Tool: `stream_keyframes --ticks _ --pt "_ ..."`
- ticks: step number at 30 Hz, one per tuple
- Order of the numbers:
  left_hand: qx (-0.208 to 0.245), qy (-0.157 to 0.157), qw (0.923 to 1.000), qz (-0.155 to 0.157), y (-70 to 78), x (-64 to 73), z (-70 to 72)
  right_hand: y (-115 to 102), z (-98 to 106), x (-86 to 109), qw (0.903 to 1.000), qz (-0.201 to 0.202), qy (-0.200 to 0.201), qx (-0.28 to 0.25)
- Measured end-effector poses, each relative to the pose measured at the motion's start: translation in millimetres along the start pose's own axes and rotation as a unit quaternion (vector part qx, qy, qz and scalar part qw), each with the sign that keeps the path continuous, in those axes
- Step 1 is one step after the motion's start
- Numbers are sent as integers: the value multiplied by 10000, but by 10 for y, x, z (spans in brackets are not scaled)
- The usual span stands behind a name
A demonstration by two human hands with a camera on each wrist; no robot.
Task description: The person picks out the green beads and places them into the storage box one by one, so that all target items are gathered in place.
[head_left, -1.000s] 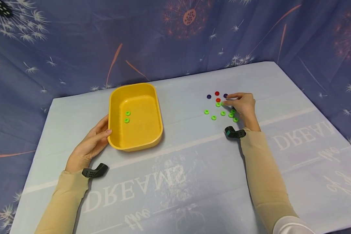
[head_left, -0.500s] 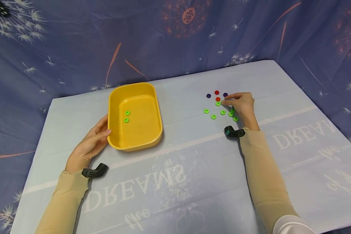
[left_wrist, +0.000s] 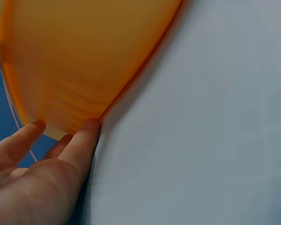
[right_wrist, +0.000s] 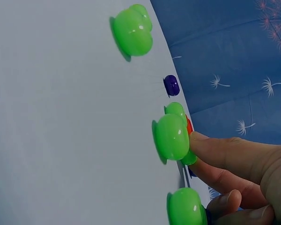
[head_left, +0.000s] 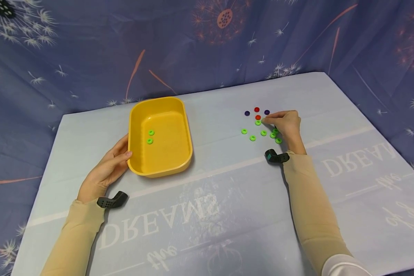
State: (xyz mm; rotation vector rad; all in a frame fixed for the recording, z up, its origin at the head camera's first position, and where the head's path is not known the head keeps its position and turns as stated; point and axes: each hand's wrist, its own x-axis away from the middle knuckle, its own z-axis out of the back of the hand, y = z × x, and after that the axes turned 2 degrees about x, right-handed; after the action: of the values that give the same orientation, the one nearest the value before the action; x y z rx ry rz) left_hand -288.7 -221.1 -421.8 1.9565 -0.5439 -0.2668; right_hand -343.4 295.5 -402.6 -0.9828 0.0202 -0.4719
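Note:
A yellow plastic tub (head_left: 165, 153) stands on the left side of the table, holding two green ring-shaped beads (head_left: 150, 141). My left hand (head_left: 105, 168) grips the tub's left side, thumb at the rim; in the left wrist view its fingertips rest against the yellow wall (left_wrist: 84, 70). To the right, my right hand (head_left: 287, 123) is low over the scattered beads. It pinches a green ring-shaped bead (right_wrist: 191, 159), partly hidden behind a nearer green bead (right_wrist: 172, 137). A red bead (head_left: 258, 117) and a green bead (head_left: 258, 122) lie just left of its fingertips.
Several green beads (head_left: 263, 133) are spread in front of and left of my right hand. Another red bead (head_left: 257, 109) and two dark purple beads (head_left: 247, 113) lie behind them. A patterned blue curtain (head_left: 193, 50) hangs along the table's back edge.
The green bead that showed at my right fingertips a second ago is now hidden by them in the head view. My left hand and the tub stay in place.

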Motion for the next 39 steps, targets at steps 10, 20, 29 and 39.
stream_keyframes --ticks 10,20,29,39 --pt "-100 -43 9999 -84 -11 2 45 -3 -4 13 9999 -42 -32 130" --pt "-125 113 9999 -38 21 39 31 -10 -43 3 9998 -26 -53 214" --pt "-242 65 9997 33 20 -11 -4 32 -9 -5 9993 -199 70 313" --pt "-187 58 9998 -46 19 14 21 -4 0 -33 9939 -500 60 -976"
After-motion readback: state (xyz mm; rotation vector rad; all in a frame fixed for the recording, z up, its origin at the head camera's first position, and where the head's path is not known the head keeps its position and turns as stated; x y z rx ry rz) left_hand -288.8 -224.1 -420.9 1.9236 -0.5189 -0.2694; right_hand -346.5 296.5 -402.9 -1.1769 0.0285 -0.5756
